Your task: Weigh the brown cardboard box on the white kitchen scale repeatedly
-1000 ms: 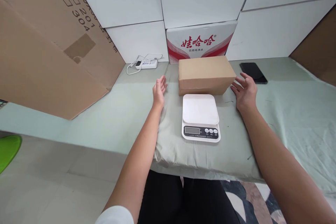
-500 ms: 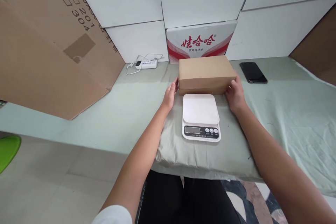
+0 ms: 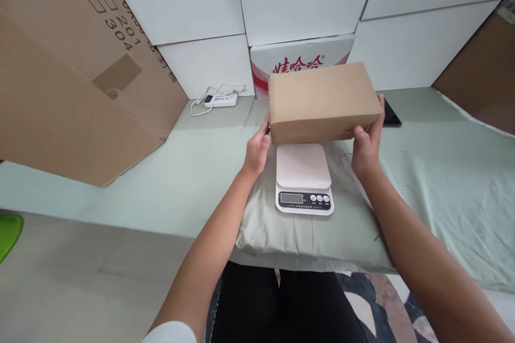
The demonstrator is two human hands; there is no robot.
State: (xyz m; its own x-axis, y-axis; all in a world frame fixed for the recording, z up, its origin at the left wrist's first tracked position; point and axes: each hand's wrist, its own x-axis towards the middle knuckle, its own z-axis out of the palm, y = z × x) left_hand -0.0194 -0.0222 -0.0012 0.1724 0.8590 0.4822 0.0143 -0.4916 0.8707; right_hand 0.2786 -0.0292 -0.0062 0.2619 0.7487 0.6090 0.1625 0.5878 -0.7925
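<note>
A brown cardboard box (image 3: pixel 322 96) is held up between both my hands, above the cloth-covered table and just behind the scale. Its right end is tipped a little higher than its left. My left hand (image 3: pixel 257 149) presses against the box's left end, fingers partly hidden behind it. My right hand (image 3: pixel 368 144) grips the lower right corner, thumb on the front and fingers around the end. Close in front of the box lies a white digital kitchen scale (image 3: pixel 303 171), its platform bare and its display blank.
A red-and-white carton (image 3: pixel 259 72) stands against the white wall behind the box. A black phone (image 3: pixel 392 115), partly covered, lies to the right. A white power strip with a cable (image 3: pixel 221 99) sits at back left. A large cardboard sheet (image 3: pixel 80 91) leans at far left.
The cardboard box has risen off the table and come nearer, its right end tilting up and now covering part of the phone and carton. Both my hands moved with it.
</note>
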